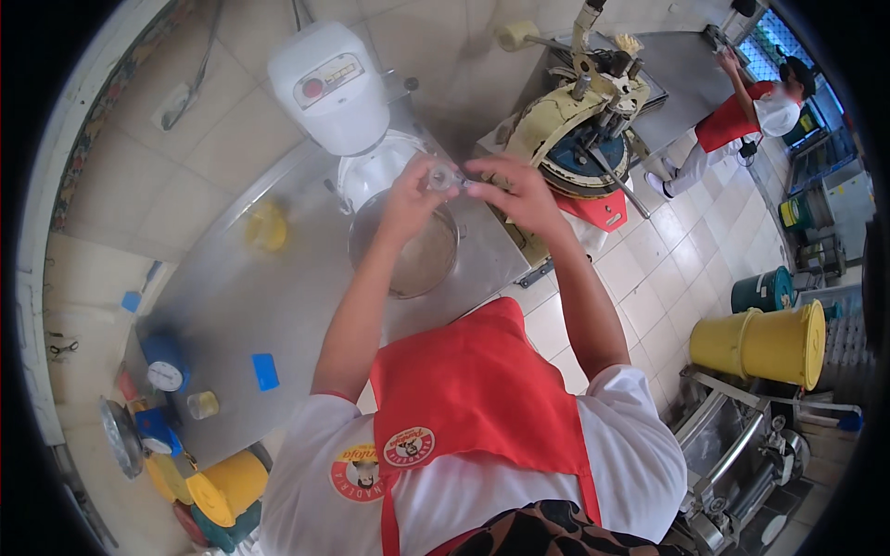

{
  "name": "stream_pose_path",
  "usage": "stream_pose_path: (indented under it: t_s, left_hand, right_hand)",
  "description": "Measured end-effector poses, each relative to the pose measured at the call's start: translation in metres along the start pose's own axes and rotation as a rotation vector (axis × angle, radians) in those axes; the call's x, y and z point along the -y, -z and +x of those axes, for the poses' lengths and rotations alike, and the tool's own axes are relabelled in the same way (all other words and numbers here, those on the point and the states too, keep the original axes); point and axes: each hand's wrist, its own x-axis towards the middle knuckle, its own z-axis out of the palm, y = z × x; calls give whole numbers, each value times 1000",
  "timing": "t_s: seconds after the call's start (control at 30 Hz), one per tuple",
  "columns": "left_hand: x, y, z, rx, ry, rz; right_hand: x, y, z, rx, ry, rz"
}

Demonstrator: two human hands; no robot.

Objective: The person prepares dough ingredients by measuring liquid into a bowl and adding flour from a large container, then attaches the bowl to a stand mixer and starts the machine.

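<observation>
The fingers of your left hand (408,196) close around a small clear container (441,176), while the thumb and fingers of your right hand (521,193) reach in from the other side; whether they pinch a small part at its edge or only hover beside it, you cannot tell here. The likeliest mishap is a slip: the grip looks fingertip-light, and a tug from the right could tip the container or send a loose piece into the metal bowl (449,261) beneath your hands. Smooth walls, if damp, would make that likelier. The container appears see-through, pale and rounded, small enough for one hand to hold; its contents are too small to read. It is held up in front of the white mixer (336,88), whose bowl sits on the steel table (315,292); a co-worker (737,120) stands well apart, upper right.
</observation>
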Motion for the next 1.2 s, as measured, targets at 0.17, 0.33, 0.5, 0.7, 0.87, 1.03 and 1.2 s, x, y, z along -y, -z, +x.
stream_pose_path:
  t_s: [0.17,0.33,0.5,0.7,0.87,1.03,1.2]
  left_hand:
    - [-13,-7,0,-38,-35,24]
    - [-29,-14,-10,-68,-69,173]
    - [-29,-10,-17,-199,-181,329]
    - [-3,-2,-5,-394,142,-53]
    - [-3,-2,-9,-438,217,-272]
    - [-8,-20,-3,-314,87,0]
    - [-19,-15,-11,-464,224,-91]
  right_hand:
    - [-9,-10,8,87,-107,85]
    - [-12,-5,9,130,-353,364]
    - [-20,4,16,-148,-356,-139]
    - [-101,46,-15,-329,30,-684]
    - [-40,3,-33,-317,-111,-207]
    - [-10,-28,-23,-27,-222,-332]
    - [-25,-37,-22,-244,304,-337]
